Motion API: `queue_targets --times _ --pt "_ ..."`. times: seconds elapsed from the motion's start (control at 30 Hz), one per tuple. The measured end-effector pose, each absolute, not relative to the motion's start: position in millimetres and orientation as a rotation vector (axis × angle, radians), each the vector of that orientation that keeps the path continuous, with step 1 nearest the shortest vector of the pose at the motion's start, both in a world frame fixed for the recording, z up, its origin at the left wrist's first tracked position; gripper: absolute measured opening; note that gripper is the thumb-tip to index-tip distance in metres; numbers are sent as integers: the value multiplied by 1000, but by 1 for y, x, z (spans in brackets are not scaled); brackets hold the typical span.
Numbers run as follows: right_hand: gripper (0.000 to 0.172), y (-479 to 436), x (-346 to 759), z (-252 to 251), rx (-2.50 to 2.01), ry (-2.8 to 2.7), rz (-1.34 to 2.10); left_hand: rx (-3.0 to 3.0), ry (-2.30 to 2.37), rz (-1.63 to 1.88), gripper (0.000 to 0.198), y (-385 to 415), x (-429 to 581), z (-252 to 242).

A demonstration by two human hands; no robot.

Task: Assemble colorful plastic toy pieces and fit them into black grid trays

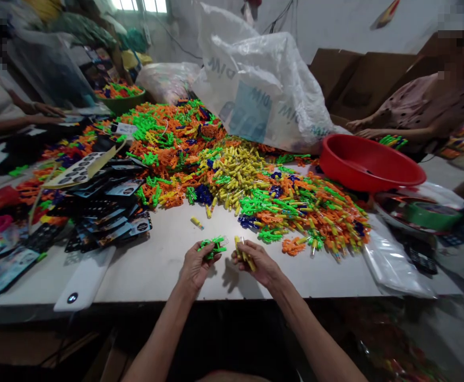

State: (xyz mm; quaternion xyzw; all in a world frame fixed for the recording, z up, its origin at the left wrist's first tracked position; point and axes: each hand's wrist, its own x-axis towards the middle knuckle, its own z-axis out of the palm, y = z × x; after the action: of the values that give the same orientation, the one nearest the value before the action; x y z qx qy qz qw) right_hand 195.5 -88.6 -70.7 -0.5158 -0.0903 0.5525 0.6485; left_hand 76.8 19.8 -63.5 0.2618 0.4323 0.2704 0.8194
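Observation:
Close to the table's front edge, my left hand [198, 263] is closed around several green plastic toy pieces [215, 245]. A short gap to its right, my right hand [256, 261] grips several small yellow tubes [246, 254] between thumb and fingers. One loose yellow tube [197, 223] lies on the white table just beyond my left hand. Past both hands rises a heap of yellow tubes [235, 172], next to a spread of green, orange and blue toy pieces mixed with tubes [315, 209]. A single orange piece [293, 245] rests right of my right hand.
Stacked printed cards [108, 207] and a white device [84, 281] lie left. A red basin [369, 164], clear plastic bags [395, 260] and a green tape roll [433, 216] are right. Behind the heap stands a large translucent sack [256, 85]. Two people work at the far sides.

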Motion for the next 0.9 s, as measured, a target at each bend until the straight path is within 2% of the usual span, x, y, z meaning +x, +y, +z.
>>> queue_targets --times 0.13,0.33,0.77,0.9 --pt "38 -100 184 -76 -1127 -173 1290 634 942 490 21 14 75 -63" --pt "25 -103 201 -70 -1369 -470 1165 731 845 344 19 12 72 -60" --pt "28 -108 207 -65 -1297 -451 1161 709 767 234 21 8 72 -66" --pt "19 -110 204 -70 -1464 -562 960 829 819 268 23 5 77 -71"
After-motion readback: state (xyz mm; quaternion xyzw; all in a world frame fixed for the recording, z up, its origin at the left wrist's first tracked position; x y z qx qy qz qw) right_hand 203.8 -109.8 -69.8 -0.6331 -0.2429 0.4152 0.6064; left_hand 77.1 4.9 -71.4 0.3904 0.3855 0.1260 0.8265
